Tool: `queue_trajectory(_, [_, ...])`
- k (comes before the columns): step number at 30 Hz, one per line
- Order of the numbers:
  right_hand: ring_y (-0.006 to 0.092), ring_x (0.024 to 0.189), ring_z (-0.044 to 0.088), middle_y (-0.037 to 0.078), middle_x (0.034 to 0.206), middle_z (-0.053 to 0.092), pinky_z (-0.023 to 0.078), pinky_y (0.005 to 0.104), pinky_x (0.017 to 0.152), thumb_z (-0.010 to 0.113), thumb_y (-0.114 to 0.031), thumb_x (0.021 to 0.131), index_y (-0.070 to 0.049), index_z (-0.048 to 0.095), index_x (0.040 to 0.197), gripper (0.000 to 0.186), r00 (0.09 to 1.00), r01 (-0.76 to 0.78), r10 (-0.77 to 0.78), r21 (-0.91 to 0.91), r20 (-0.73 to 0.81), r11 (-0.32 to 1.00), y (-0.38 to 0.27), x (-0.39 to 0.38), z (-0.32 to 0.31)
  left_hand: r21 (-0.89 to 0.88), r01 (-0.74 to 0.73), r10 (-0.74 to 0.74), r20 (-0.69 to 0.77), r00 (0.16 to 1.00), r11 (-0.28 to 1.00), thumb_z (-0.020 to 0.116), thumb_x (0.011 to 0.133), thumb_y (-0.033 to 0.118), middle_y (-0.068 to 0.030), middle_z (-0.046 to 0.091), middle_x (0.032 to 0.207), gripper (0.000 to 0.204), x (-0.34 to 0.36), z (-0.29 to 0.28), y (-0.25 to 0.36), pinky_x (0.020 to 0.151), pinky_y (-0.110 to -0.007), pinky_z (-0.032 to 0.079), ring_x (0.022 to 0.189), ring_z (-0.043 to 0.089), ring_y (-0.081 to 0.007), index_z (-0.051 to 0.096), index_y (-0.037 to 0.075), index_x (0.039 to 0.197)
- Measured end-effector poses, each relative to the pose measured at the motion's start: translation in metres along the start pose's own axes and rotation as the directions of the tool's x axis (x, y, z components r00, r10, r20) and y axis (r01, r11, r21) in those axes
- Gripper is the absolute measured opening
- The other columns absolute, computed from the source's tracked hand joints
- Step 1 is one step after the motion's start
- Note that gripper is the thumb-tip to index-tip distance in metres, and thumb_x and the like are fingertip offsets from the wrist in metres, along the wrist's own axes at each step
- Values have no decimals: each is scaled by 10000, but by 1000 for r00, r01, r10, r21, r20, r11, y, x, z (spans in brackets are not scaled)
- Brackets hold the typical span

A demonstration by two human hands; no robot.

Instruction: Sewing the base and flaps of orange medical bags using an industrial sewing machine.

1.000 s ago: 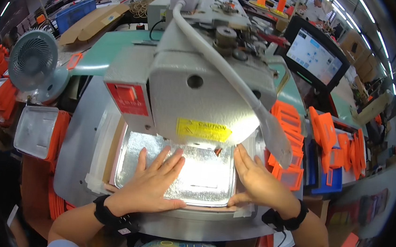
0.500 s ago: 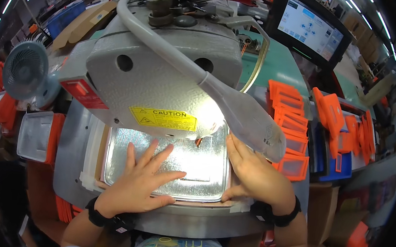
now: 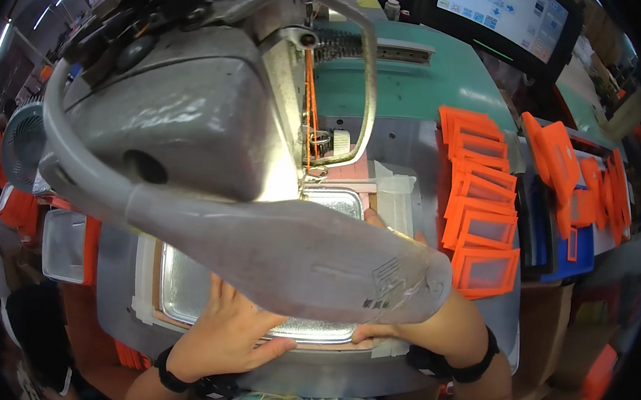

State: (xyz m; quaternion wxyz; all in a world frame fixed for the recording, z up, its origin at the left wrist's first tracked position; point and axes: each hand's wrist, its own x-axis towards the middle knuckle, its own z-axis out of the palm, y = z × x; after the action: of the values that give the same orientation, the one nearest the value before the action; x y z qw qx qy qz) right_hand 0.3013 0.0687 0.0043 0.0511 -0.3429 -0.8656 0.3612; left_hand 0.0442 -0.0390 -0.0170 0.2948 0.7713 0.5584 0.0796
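A shiny silver rectangular panel with a rimmed edge point(image 3: 179, 290) lies flat on the bed under a grey sewing machine head point(image 3: 182, 127). My left hand point(image 3: 228, 337) rests on its near part, fingers stretched out and thumb spread along the near edge. The lamp head hides some of those fingertips. My right hand point(image 3: 389, 331) lies along the panel's right edge, its thumb at the near right corner and its fingertips farther up the side. Its middle is hidden behind the grey lamp head point(image 3: 293, 255). Neither hand grips anything that I can see.
Orange frames with mesh windows point(image 3: 486, 222) overlap in a row at the right. Beyond them is a blue tray point(image 3: 576, 262) of orange pieces. A lit screen point(image 3: 496, 17) stands at the far right. At the left are a silver-and-orange case point(image 3: 67, 242) and a fan point(image 3: 25, 136).
The view has shifted, so the lamp head now covers much of the panel and my right hand. The orange thread and spring beside the machine head show more. Both hands stay on the panel.
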Motion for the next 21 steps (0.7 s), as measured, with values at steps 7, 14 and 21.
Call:
queue_trajectory(7, [360,1348,397,299,1508,205,359,637,1059,855,-408,623,147,287,1417,1124,997,32,-47,-238,-59,971,3,1,6,-198,-11,6,-29,1000,980,710,857,291,-117,682,1089,302,4,-4,3,850,-399,484,967,632,-318,707,90,1083])
queue_trajectory(14, [358,1350,399,301,1511,203,352,643,1059,852,-408,629,145,281,1422,1123,996,43,-61,-257,-61,965,5,2,7,-246,19,-25,-23,999,969,698,880,295,-95,684,1091,266,0,2,1,916,-387,470,1034,626,-306,713,92,1051])
queue_trajectory(21, [363,1373,373,296,1531,178,327,651,1072,860,-408,626,138,279,1423,1127,999,26,-29,-183,-16,983,0,0,2,-143,40,-43,-16,999,989,740,831,303,-103,666,1111,303,1,-4,3,944,-483,419,1050,604,-326,709,105,1058])
